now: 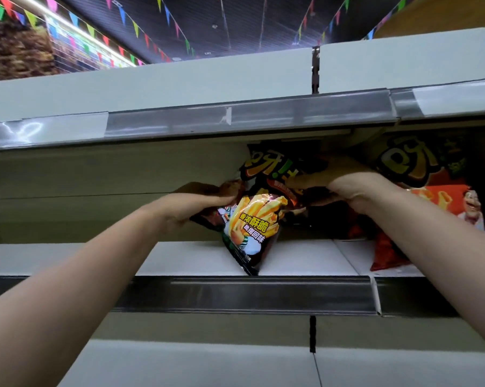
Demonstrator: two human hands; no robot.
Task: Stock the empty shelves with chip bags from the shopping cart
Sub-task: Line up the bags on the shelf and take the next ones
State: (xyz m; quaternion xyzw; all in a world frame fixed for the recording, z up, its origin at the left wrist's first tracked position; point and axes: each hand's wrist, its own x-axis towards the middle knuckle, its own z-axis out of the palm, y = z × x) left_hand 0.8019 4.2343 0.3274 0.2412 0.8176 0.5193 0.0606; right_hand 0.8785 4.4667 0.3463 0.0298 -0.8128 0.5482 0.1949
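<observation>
Head view: left hand [202,203] and right hand [347,187] grip the tilted chip bag [253,222], fingers [226,191] curled round its sides, probably to stand it upright beside the orange bag [437,196].

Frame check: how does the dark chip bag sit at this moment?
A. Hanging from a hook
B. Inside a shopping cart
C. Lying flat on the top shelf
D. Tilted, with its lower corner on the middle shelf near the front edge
D: the chip bag leans at an angle with its lower corner touching the shelf near the front edge, left of the orange bag.
</observation>
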